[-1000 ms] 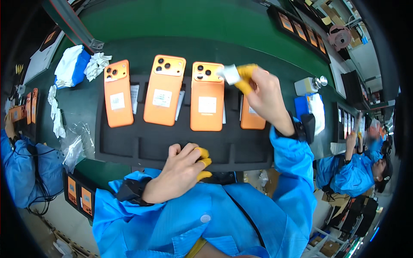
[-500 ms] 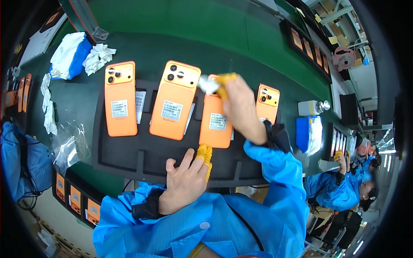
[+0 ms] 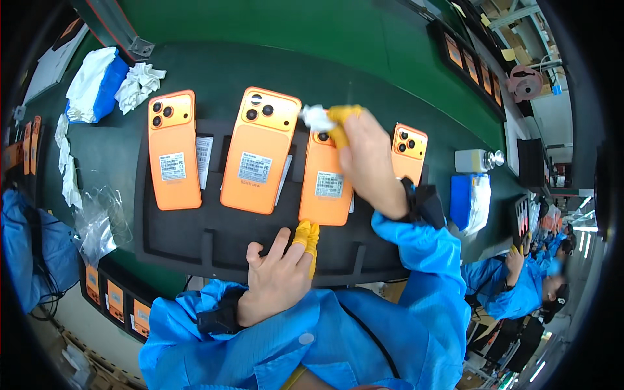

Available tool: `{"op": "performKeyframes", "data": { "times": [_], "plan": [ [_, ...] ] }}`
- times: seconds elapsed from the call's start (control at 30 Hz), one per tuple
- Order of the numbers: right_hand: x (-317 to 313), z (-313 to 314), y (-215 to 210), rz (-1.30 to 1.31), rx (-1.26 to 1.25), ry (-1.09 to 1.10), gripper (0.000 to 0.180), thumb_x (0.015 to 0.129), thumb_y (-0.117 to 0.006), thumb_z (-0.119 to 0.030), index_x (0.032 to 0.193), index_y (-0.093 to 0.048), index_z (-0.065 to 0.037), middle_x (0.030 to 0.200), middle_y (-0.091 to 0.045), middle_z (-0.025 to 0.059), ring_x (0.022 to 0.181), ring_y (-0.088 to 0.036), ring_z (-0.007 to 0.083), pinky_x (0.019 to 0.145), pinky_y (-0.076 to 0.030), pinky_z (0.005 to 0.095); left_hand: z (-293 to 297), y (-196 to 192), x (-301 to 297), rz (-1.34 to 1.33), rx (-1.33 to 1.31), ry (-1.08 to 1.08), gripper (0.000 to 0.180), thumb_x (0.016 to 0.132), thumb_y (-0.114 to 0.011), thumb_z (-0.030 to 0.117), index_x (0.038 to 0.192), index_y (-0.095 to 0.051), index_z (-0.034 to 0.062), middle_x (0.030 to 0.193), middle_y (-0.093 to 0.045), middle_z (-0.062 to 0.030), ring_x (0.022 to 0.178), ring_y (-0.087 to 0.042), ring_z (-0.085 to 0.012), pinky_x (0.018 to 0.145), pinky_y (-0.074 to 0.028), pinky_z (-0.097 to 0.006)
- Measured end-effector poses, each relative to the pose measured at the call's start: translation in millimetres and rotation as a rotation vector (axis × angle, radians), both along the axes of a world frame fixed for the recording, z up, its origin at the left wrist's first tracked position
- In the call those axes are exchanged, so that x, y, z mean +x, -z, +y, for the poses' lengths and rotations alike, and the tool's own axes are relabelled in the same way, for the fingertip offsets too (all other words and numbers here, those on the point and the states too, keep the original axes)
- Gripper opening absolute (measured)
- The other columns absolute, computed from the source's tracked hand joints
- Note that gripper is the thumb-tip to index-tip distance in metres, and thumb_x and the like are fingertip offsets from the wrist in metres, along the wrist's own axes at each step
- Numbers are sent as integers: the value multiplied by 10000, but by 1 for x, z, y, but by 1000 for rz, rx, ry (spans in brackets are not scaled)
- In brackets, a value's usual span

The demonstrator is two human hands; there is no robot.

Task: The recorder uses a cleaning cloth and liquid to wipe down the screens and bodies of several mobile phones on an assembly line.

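Observation:
Several orange phones lie back-up on a black foam tray (image 3: 214,240). My right hand (image 3: 364,159), with yellow finger cots, pinches a small white wipe (image 3: 316,118) and presses it at the camera end of the third phone (image 3: 325,185). The second phone (image 3: 260,151) lies just left of the wipe, the first phone (image 3: 172,149) farther left, and a fourth phone (image 3: 408,153) shows right of my wrist. My left hand (image 3: 276,276) rests flat on the tray's near edge, holding nothing, its yellow-capped fingers close to the third phone's lower end.
A blue pack of white wipes (image 3: 97,84) and a crumpled wipe (image 3: 138,84) lie at the far left. A small bottle (image 3: 474,160) and a blue pack (image 3: 469,201) sit at the right. Trays of orange phones (image 3: 117,299) stand below left. A co-worker in blue (image 3: 520,286) sits at the right.
The view has shifted, so the tray sits more central. My right hand with the wipe has moved from the fourth phone leftward to the camera end of the third phone. My left hand stays on the tray edge.

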State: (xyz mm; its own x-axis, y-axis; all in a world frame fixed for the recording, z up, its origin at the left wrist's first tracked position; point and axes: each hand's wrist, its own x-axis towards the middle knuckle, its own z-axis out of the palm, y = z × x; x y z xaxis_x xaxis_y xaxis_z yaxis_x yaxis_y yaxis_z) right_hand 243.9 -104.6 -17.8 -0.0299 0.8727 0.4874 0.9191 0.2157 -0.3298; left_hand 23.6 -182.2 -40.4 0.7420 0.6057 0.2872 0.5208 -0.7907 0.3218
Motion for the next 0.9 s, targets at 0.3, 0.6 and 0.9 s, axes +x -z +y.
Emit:
{"op": "performKeyframes", "data": {
  "times": [0.3, 0.6, 0.9],
  "plan": [
    [7, 6, -2, 9, 45, 9, 281, 687, -565, 103, 950, -544, 5, 840, -526, 168, 810, -549, 360, 688, -479, 430, 0, -1, 1, 11, 34, -41, 144, 746, -677, 174, 863, -701, 95, 963, -588, -35, 1053, -532, -209, 819, -237, -445],
    [13, 18, -2, 61, 39, -9, 246, 723, -564, 100, 951, -554, 9, 870, -548, 188, 818, -562, 387, 675, -477, 440, -2, -1, 1, 25, 30, -49, 164, 736, -687, 171, 880, -703, 92, 1030, -611, -29, 1058, -531, -217, 811, -242, -434],
    [6, -2, 0, 59, 28, -101, 318, 644, -575, 119, 939, -565, 0, 830, -524, 158, 794, -559, 345, 656, -480, 413, -2, -6, 4, 48, 4, -17, 141, 739, -689, 180, 839, -708, 82, 1032, -611, -47, 1057, -531, -223, 821, -239, -439]
  ]
}}
